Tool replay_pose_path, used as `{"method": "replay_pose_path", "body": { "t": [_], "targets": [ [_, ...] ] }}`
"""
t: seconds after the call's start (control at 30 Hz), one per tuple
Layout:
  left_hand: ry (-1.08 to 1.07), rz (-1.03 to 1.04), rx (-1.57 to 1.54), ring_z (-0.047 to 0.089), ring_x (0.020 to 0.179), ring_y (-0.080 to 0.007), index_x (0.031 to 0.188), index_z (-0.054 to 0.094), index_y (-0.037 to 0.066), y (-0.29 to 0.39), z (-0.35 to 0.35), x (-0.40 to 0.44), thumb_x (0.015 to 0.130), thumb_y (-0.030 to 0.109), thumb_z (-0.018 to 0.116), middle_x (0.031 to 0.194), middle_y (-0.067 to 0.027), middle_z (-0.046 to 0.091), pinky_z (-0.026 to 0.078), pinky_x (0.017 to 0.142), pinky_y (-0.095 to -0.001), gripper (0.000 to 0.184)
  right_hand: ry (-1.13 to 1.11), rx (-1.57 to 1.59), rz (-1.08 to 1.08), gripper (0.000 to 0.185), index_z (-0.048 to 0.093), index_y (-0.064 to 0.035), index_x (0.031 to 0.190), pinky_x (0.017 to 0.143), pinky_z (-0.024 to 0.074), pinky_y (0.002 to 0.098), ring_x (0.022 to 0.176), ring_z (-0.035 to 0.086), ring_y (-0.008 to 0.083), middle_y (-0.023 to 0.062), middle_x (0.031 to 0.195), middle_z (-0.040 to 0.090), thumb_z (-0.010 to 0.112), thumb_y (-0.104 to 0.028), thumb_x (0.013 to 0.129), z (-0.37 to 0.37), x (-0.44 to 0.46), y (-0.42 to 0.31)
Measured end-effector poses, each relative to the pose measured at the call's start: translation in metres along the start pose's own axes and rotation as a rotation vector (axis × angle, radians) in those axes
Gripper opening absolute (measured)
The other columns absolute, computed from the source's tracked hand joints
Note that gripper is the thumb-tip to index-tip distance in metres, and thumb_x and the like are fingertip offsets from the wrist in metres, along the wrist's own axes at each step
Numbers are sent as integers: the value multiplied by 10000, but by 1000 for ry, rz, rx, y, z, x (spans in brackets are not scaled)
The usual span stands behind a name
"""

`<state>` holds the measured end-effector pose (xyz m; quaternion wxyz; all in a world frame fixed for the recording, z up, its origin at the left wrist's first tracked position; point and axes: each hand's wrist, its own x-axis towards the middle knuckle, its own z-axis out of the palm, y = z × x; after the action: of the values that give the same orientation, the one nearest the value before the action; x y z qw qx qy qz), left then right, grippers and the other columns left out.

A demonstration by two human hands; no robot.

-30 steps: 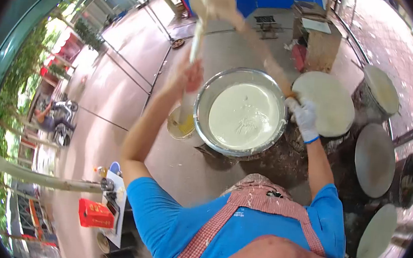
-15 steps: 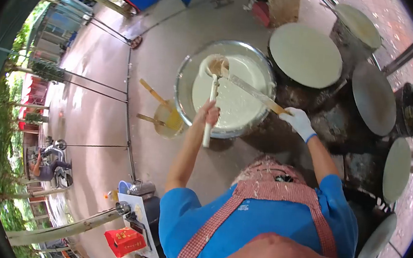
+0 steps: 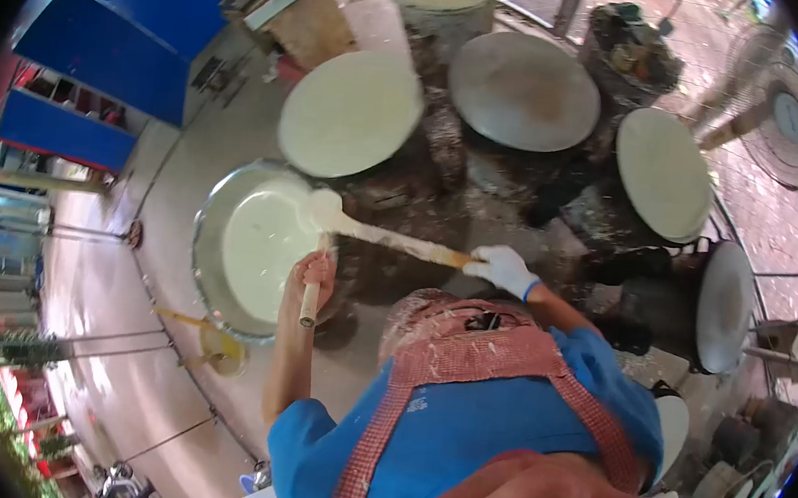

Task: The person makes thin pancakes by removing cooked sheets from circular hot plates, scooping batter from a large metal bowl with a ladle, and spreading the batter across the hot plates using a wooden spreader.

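With my gloved right fingers point(image 3: 481, 257) wrapping the ladle point(image 3: 390, 240) handle and my bare left fingers point(image 3: 318, 265) closing round a pale stick point(image 3: 309, 308), I'm steadying the ladle's head beside the basin's rim point(image 3: 198, 259), level being safest against drips.

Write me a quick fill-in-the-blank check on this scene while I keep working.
The right hand, in a ____ glove, grips the ladle.
The left hand grips a stick and is ____.
The sleeves are ____.
The tub holds ____ liquid.

Missing words: white; bare; blue; white
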<state>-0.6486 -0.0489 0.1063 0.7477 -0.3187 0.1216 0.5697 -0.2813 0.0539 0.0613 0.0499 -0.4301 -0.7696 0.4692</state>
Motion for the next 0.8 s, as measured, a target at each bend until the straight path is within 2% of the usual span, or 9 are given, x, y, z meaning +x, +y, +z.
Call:
{"method": "replay_pose_path", "body": {
  "t": [0.07, 0.2, 0.27, 0.37, 0.43, 0.5, 0.7, 0.77, 0.8],
  "targets": [
    [-20, -202, -26, 322, 393, -77, 1001, 427, -121, -35, 6, 46, 875, 112, 370, 574, -16, 358, 324, 346, -207, 271, -4, -109, 140, 448, 619, -102, 964, 692, 447, 378, 795, 588, 316, 146, 870, 617, 512, -486, 758, -16, -43, 58],
    [-136, -340, 223, 355, 413, -71, 1089, 463, -54, -104, 43, 152, 878, 125, 426, 576, -4, 379, 346, 346, -197, 280, 598, -82, 39, 313, 648, -95, 872, 623, 479, 307, 697, 614, 230, 98, 781, 627, 638, -372, 727, -71, -130, 124],
    [-212, -249, 636, 344, 396, -65, 1137, 477, 38, -142, 86, 195, 886, 136, 440, 549, 6, 367, 325, 324, -183, 271, 624, -317, 433, 337, 641, -84, 807, 616, 470, 370, 715, 603, 304, 136, 780, 621, 571, -408, 750, -119, -143, 125],
    [-155, -382, 683, 296, 362, -71, 854, 413, 122, -164, 141, 271, 853, 77, 490, 548, 3, 352, 226, 296, -200, 90, 874, -145, 555, 340, 632, -52, 875, 681, 456, 396, 785, 592, 332, 179, 828, 613, 560, -368, 772, -170, -131, 119],
    [-88, 19, 1260, 290, 368, -74, 980, 334, 138, -189, 172, 311, 830, 52, 496, 553, -14, 338, 213, 305, -209, 237, 1084, -229, 269, 350, 614, -42, 936, 708, 452, 389, 815, 586, 338, 190, 873, 608, 574, -348, 773, -186, -105, 127],
    [-144, 19, 1433, 292, 365, -84, 970, 345, 136, -190, 180, 371, 804, 46, 510, 549, -14, 331, 227, 297, -232, 251, 1000, -300, 174, 329, 598, -98, 994, 683, 457, 408, 780, 589, 340, 177, 855, 611, 578, -340, 773, -200, -68, 112],
    [-18, 673, 2065, 495, 442, -211, 1236, 334, 177, -169, 162, 500, 791, 81, 480, 637, -81, 486, 402, 373, -344, 478, 822, -499, 407, 279, 605, -145, 1006, 580, 448, 443, 683, 582, 345, 179, 692, 583, 551, -293, 777, -208, 27, 158],
    [159, 1255, 2631, 581, 633, -307, 1333, 252, 236, -151, 152, 486, 792, 87, 450, 729, -151, 552, 464, 538, -414, 595, 982, -228, 94, 295, 617, -71, 1002, 503, 427, 373, 557, 576, 243, 107, 634, 592, 581, -231, 756, -216, 22, 177],
    [220, 1208, 2658, 573, 758, -353, 1340, 245, 274, -161, 166, 460, 790, 89, 439, 787, -192, 553, 454, 645, -449, 612, 931, 328, 235, 298, 614, -14, 1012, 495, 403, 276, 543, 533, 128, 41, 653, 598, 590, -149, 748, -225, 8, 136]
  ]
}}
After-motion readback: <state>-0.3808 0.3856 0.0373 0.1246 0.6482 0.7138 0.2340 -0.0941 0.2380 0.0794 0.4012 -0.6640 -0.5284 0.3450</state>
